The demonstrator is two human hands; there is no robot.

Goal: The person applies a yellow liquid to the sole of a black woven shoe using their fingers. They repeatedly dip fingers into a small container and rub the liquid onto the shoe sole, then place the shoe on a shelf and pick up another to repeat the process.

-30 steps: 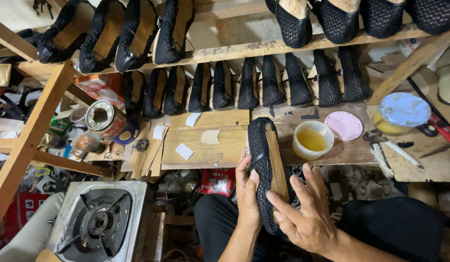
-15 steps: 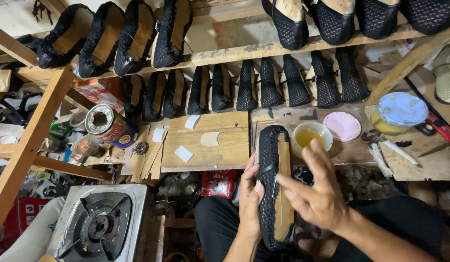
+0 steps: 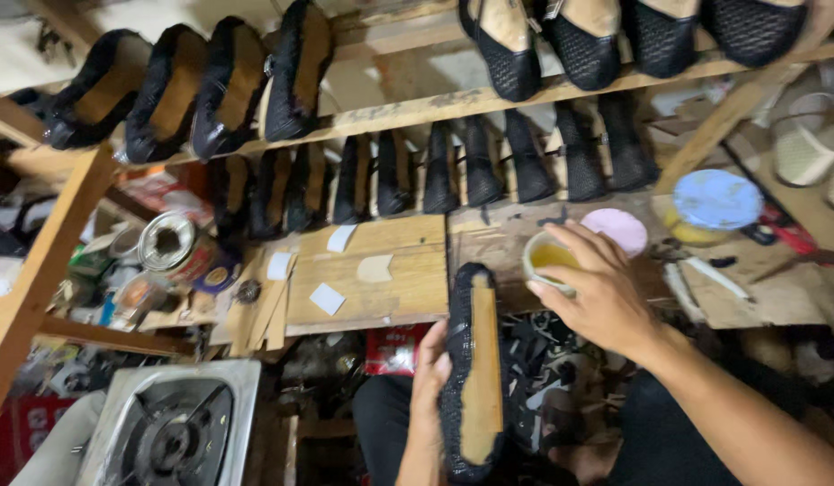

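From my headset view I see two bare hands: my left hand [image 3: 432, 373] shows only the back of the palm and a stretch of wrist, with no ring, watch or band on it. My right hand [image 3: 597, 292] comes in with a long forearm that is uncovered all the way to the frame's edge, so no sleeve shows on either arm, and its fingers carry no rings or glove. Below the arms I can make out my dark, near-black trousers [image 3: 669, 432] over both thighs, plain fabric without any visible markings.
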